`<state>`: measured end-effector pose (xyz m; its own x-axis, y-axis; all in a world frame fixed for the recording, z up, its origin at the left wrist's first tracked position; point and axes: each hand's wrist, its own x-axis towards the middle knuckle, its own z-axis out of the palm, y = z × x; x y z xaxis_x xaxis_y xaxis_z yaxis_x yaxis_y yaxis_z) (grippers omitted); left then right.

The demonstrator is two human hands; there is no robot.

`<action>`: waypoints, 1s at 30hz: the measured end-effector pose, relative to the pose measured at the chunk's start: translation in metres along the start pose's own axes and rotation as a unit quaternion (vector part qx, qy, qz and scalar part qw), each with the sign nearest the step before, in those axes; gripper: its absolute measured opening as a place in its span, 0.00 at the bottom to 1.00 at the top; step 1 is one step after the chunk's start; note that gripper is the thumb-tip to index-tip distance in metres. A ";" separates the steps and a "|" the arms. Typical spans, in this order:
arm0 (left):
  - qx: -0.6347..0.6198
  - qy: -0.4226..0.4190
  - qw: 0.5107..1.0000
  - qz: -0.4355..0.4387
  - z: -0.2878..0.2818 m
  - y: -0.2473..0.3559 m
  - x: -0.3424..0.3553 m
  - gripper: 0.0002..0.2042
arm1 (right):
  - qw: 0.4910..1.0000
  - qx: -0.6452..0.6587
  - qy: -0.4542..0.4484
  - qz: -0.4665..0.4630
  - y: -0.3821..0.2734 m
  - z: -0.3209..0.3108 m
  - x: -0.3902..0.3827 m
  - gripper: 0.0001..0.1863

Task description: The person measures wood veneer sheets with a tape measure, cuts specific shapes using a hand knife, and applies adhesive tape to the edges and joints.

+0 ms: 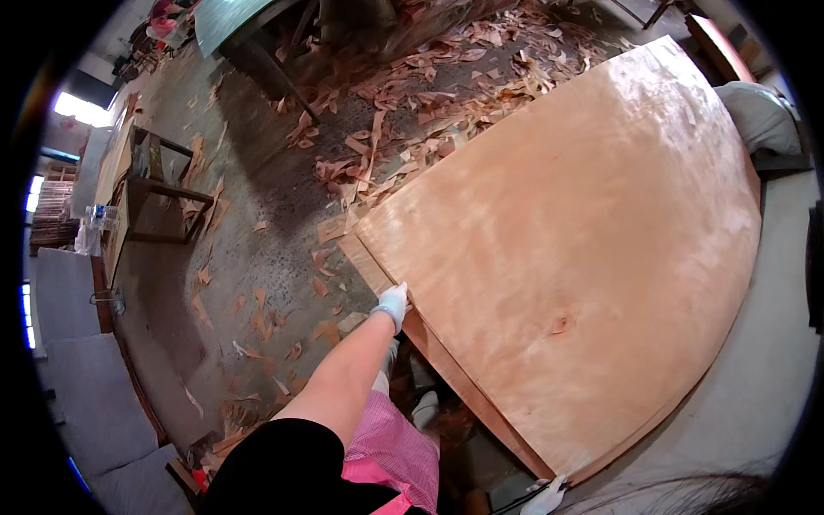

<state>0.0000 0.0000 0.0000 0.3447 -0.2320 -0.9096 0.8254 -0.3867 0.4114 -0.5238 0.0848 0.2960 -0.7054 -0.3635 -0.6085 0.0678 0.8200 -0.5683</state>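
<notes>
A large, thin sheet of light-brown wood veneer (532, 240) stretches in front of me to the far right, with a dark knot near its near end. Beneath it another wood sheet (468, 382) shows as a strip along the left edge. My left hand (393, 305), in a white glove, is closed on the top sheet's left edge near the far-left corner. At the near corner, by the picture's lower edge, my right hand (545, 498) is also gloved in white and closed at the sheet's edge. Part of it is cut off.
Veneer scraps (378, 154) litter the concrete floor, thickest beyond the sheet. A wooden stand (172, 189) is at the left, a table (225, 21) at the far left. Grey panels (99, 386) line the left side. A grey covered bundle (760, 116) sits at the far right.
</notes>
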 end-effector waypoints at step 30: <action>0.334 0.056 0.940 0.045 -0.007 0.039 -0.007 0.22 | 1.000 0.011 -0.008 0.013 0.027 0.011 0.035 0.16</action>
<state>0.0325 -0.0070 0.0217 0.4760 -0.2100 -0.8540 0.3384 -0.8526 0.3983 -0.5387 0.0893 0.2529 -0.6919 -0.3487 -0.6322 0.1020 0.8197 -0.5636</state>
